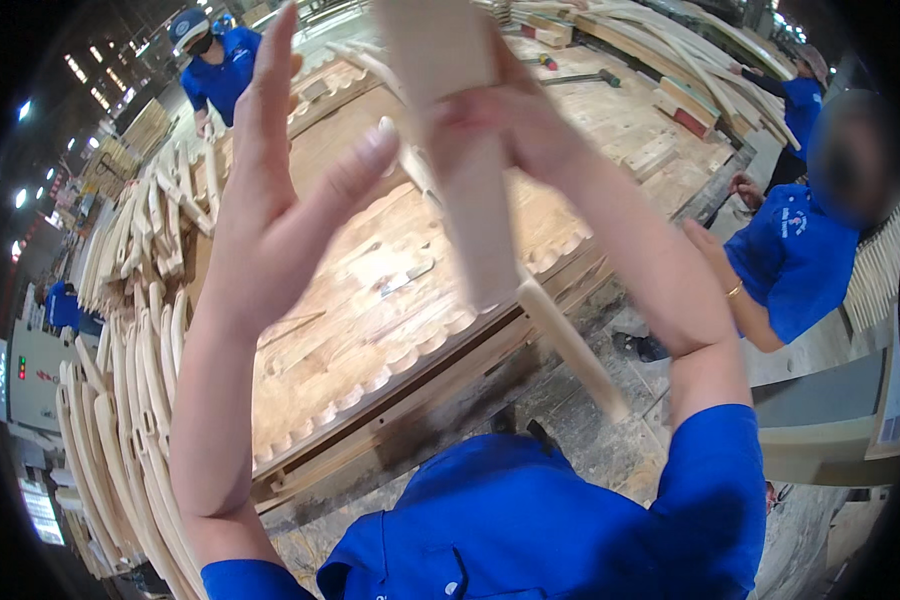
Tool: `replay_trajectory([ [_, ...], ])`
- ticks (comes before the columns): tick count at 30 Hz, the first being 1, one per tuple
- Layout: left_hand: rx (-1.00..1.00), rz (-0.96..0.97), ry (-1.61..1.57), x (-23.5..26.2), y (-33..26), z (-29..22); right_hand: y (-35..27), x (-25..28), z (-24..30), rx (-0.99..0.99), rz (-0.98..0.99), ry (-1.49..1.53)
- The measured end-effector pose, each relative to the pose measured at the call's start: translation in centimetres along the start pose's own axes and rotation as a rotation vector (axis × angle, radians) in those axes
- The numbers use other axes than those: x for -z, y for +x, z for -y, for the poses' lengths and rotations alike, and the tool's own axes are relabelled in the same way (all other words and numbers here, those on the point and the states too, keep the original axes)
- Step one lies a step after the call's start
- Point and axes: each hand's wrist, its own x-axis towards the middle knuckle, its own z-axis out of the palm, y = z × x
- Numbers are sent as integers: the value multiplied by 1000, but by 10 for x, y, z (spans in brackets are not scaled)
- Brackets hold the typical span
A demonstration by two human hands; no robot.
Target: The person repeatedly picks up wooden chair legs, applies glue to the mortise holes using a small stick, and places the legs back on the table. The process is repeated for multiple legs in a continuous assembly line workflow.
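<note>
Head view: R hand (510, 115) clamped on pale wood chair part (470, 170) at 12 o'clock, raised over workbench (370, 300). L hand (270, 200) open flat, empty, at 10. Part prob. stiff, light, smooth; grip mid-slat.

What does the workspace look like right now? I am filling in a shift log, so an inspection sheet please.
Surface: large plywood worktable with scalloped edge strips, dusty.
Job's things: pale wooden board held up in front of the camera, with a wooden rod running down beneath it.
Clutter: stacks of curved wooden parts along the left side; wood blocks and more curved pieces at the far end.
Hands: right hand grips the board; left hand is raised open beside it, fingers straight.
Cables: nothing seen.
Surroundings: two people in blue shirts nearby, one at the right, one at the far left corner; control cabinet at left.
</note>
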Motion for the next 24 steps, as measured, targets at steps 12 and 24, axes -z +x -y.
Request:
replay_trajectory([
  [12,712,180,77,89,-144,86,-75,341,-16,-551,-227,-690],
  [24,1577,-461,-280,153,-295,29,-124,392,-128,-1266,-274,-345],
])
